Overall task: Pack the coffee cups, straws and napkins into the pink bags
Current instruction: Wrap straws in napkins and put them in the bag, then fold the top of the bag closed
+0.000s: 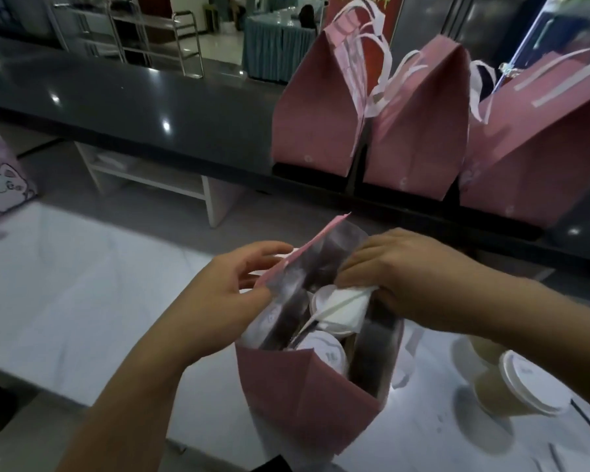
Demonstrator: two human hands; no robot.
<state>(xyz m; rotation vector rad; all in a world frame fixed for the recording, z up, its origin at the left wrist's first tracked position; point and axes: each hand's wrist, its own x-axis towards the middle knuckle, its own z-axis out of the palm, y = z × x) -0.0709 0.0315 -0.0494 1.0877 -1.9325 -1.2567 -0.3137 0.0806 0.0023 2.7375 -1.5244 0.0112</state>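
Right hand pinches the folded napkins just above the cup lids inside the open pink bag, whose left wall the loosely curled left hand holds back.

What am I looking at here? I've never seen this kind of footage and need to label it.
There is no machine: the one picture comes from a camera worn on a person's head, looking down at their own bare hands. The left hand holds open the rim of a pink bag standing on a white table. The right hand pushes a white napkin with a straw into it, above lidded cups. Another lidded cup waits on the table. Three packed pink bags stand on the dark counter behind.
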